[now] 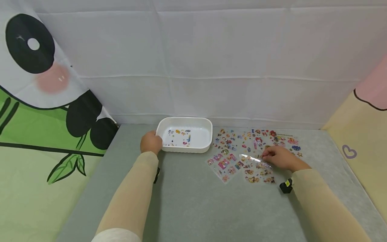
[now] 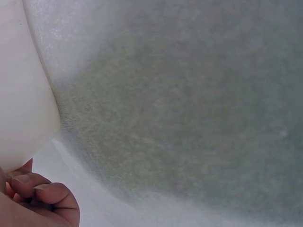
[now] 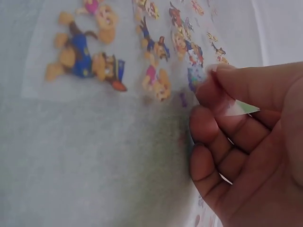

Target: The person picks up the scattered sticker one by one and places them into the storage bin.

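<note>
At the left end of a white plastic tray [image 1: 202, 136], my left hand [image 1: 151, 142] grips the wall near the rim. In the left wrist view the curled fingers [image 2: 56, 195] show beside the tray's pale side [image 2: 26, 94]. Small colourful pictures lie on the tray's floor. My right hand [image 1: 282, 158] pinches the edge of a clear sticker sheet [image 1: 254, 174] between thumb and forefinger. That sheet's upper edge is bent up and shines. In the right wrist view a corner of the film pokes out between the fingers, with cartoon dog stickers [image 3: 85, 59] beyond.
More clear sticker sheets [image 1: 231, 139] spread along the back of the grey table [image 1: 196, 198], right of the tray. A smaller pink-toned sheet [image 1: 223, 165] lies in front of them. A white cloth wall [image 1: 211, 67] rises behind the table, with printed cloth on both sides.
</note>
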A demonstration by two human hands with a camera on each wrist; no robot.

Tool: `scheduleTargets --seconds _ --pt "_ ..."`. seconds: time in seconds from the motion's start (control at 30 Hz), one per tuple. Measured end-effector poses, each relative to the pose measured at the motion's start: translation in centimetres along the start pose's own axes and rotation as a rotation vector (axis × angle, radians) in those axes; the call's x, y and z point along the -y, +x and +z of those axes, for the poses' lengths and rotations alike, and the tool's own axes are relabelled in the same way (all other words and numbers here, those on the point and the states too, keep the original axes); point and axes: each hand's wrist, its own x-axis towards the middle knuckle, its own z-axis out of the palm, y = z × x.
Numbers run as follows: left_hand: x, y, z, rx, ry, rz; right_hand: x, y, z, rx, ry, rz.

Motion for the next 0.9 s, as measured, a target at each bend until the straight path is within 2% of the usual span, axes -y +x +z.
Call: scheduleTargets --seconds 0.23,0.43,0.67,0.9 --pt "0.0 -0.1 0.0 0.001 -0.003 -0.008 -0.6 -0.2 -0.1 0.0 0.094 0.0" --pt "-0.1 -0.5 -0.1 -0.017 0.012 0.028 -0.7 -0.5 -0.5 0.02 0.189 0.025" --pt "-0.2 -0.7 -0.1 -0.013 0.016 0.036 -0.5 -1.0 -1.1 0.028 0.216 0.046" --pt "-0.1 -0.4 -0.1 -0.019 0.024 0.031 0.2 -1.8 -2.3 -0.006 0.236 0.075"
